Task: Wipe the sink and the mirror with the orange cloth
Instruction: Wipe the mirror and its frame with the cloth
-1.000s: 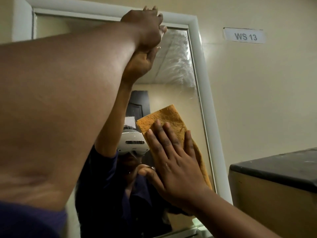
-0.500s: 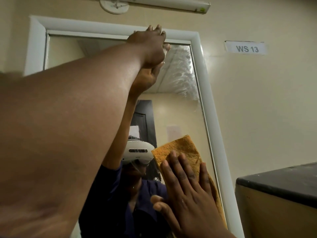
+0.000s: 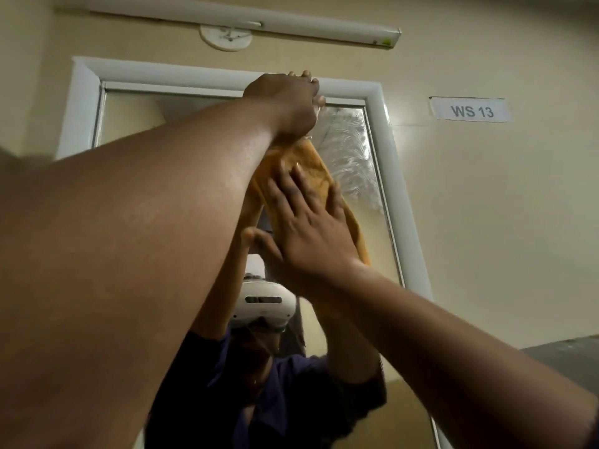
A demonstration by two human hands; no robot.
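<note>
The orange cloth (image 3: 311,166) lies flat against the glass of the mirror (image 3: 350,150), high up and just under my left hand. My right hand (image 3: 311,234) presses on it with straight, spread fingers. My left hand (image 3: 285,102) is raised to the top of the white mirror frame (image 3: 385,140), and its fingers curl over the frame's upper edge. Streaky wipe marks cover the glass to the right of the cloth. My left forearm hides much of the mirror's left half. The sink is out of view.
A "WS 13" label (image 3: 471,110) is stuck on the cream wall to the right of the mirror. A long white tube fitting (image 3: 246,22) and a round white mount (image 3: 226,37) sit above the frame. A dark-topped surface (image 3: 564,351) juts in at the right.
My right hand has slid the orange cloth up the glass from the lower part to just below my left hand. The view has tilted upward. My left hand stays on the frame.
</note>
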